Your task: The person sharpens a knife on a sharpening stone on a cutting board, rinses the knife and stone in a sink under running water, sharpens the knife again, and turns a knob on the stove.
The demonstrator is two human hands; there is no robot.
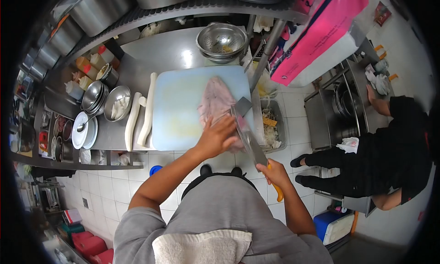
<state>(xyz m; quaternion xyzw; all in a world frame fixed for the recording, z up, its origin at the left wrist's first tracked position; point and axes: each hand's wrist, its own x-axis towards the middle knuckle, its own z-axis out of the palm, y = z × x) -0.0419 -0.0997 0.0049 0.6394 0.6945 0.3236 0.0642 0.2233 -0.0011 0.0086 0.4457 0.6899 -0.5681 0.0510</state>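
The stainless-steel bench point(178, 48) spreads beneath everything at hand. At the far right, a person in black clothing point(394, 145) stands by a second steel work surface, well apart from the bench. On the bench lies a broad, pale cutting board point(176, 103), faintly stained yellow. A pink-and-white bag point(316, 35) hangs beyond its far right corner, and below that a plastic bin point(282, 134) of scraps stands just beside the bench. Two long white stalks point(147, 112) lie along the left of the board, one close beside its edge, with a short white piece point(143, 101) between them. Near the far edge of the board a perforated steel colander point(222, 37) sits on another vessel. The pale pink piece of raw flesh point(215, 96) rests on the right half of the board. A long knife point(250, 142) slants along its right side; whether the edge is cutting in, I cannot tell. Left of the stalks, a steel bowl point(118, 93) holds pale pieces. The left hand point(217, 136) lies on the lower part of the flesh, its fingers spread and gripping nothing. The right hand point(275, 173) has its fingers closed around the knife's yellow handle point(278, 193)
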